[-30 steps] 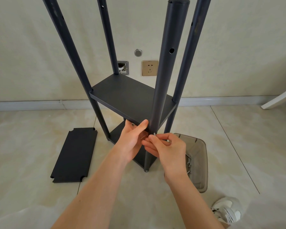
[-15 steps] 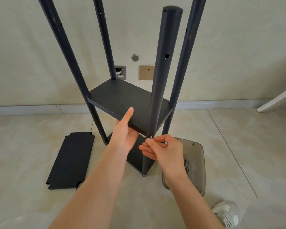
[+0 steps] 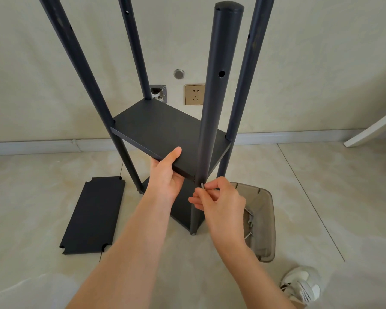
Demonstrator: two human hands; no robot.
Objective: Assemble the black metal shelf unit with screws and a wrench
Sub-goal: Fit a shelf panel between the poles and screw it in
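A black metal shelf unit stands on the tiled floor, several upright poles around a middle shelf panel (image 3: 163, 128) and a lower panel near the floor. My left hand (image 3: 165, 175) grips the front edge of the middle panel, thumb on top and fingers underneath. My right hand (image 3: 216, 197) pinches a small silver screw (image 3: 202, 185) against the nearest pole (image 3: 218, 97), just below the panel's corner. The screw's tip is hidden by the pole.
A loose black shelf panel (image 3: 94, 215) lies flat on the floor to the left. A translucent grey tray (image 3: 265, 219) with hardware sits right of the near pole. A white shoe (image 3: 303, 284) is at lower right, a white furniture leg (image 3: 374, 128) at far right.
My left hand has shifted from beside the pole to gripping the middle panel's front edge with the thumb on top. My right hand stays at the pole with the screw.
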